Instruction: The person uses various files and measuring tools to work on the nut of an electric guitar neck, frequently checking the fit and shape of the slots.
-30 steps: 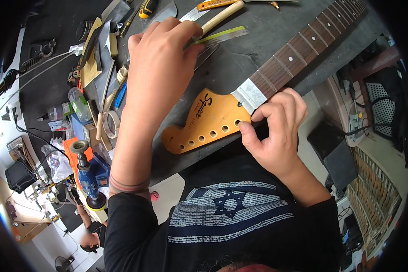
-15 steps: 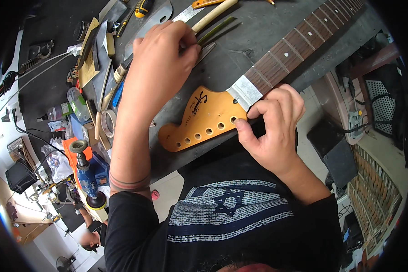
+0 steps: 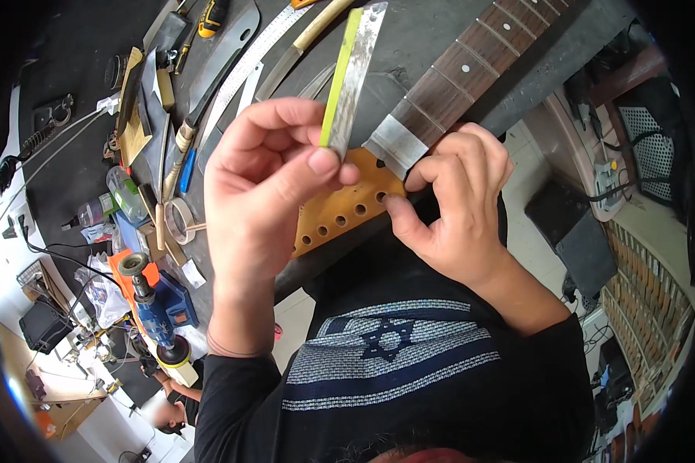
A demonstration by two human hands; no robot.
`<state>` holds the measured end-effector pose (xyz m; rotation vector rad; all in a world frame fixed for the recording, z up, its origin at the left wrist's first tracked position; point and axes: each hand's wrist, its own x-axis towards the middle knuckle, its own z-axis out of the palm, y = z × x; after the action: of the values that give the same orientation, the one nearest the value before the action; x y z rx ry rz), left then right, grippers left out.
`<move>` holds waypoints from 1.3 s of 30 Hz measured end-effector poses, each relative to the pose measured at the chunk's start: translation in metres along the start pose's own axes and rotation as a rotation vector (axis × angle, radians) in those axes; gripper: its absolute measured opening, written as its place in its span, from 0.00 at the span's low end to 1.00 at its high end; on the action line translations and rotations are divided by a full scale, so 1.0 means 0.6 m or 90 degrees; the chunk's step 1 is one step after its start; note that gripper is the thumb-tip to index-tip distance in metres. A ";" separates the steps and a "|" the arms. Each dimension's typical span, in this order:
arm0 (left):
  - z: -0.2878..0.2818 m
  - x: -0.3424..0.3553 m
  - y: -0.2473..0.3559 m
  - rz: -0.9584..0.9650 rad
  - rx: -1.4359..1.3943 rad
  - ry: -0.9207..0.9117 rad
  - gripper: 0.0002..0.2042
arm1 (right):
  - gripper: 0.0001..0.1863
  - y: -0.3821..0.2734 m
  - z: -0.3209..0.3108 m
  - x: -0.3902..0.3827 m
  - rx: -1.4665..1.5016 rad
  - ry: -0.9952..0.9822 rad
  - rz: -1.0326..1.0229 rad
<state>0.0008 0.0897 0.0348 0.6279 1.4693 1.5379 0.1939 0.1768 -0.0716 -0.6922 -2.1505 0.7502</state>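
My left hand (image 3: pixel 259 181) is raised over the headstock (image 3: pixel 351 210), pinching a flat metal strip (image 3: pixel 355 73) with a yellow-green edge between thumb and fingers. The strip points up and away, clear of the bench. Below lies an electric guitar neck (image 3: pixel 463 89) with a dark fretboard, white dots and an orange-brown headstock with a row of empty round holes. A silvery band (image 3: pixel 400 147) covers the fretboard end by the headstock. My right hand (image 3: pixel 463 193) grips the neck's near edge there, its thumb by the last hole. My left hand hides part of the headstock.
A wooden-handled knife (image 3: pixel 309 38), a long steel ruler (image 3: pixel 247 65) and a black-and-yellow screwdriver (image 3: pixel 211 19) lie at the far side. On the left are a tape roll (image 3: pixel 179 220), clear bottles and a blue power tool (image 3: pixel 154 316). Another person (image 3: pixel 174 413) is at lower left.
My left hand has come back from the far tools toward me, with the yellow-green-edged metal strip now lifted in it. The neck shifts slightly left in view; my right hand keeps its grip.
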 end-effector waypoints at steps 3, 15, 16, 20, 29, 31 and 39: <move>0.014 -0.016 -0.018 0.074 0.157 0.033 0.15 | 0.19 -0.005 -0.006 0.004 -0.001 -0.010 0.001; 0.043 0.002 -0.053 0.481 0.608 0.026 0.13 | 0.20 0.000 -0.001 0.000 0.016 0.003 0.008; 0.046 0.002 -0.052 0.479 0.631 0.021 0.13 | 0.20 0.001 -0.001 0.000 0.017 0.004 0.002; 0.043 0.005 -0.055 0.458 0.631 0.019 0.12 | 0.21 0.003 0.002 -0.002 0.022 0.016 -0.001; 0.046 0.005 -0.048 0.449 0.632 0.011 0.11 | 0.21 0.003 0.003 -0.002 0.005 0.021 -0.003; 0.044 0.002 -0.045 0.435 0.638 -0.040 0.11 | 0.21 0.002 0.001 -0.001 0.015 0.016 0.001; 0.052 0.008 -0.044 0.455 0.669 -0.024 0.11 | 0.22 0.001 0.000 0.000 0.029 0.008 0.007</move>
<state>0.0315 0.1071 0.0134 1.9374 2.1162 1.0821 0.1944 0.1772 -0.0721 -0.6826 -2.1132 0.7967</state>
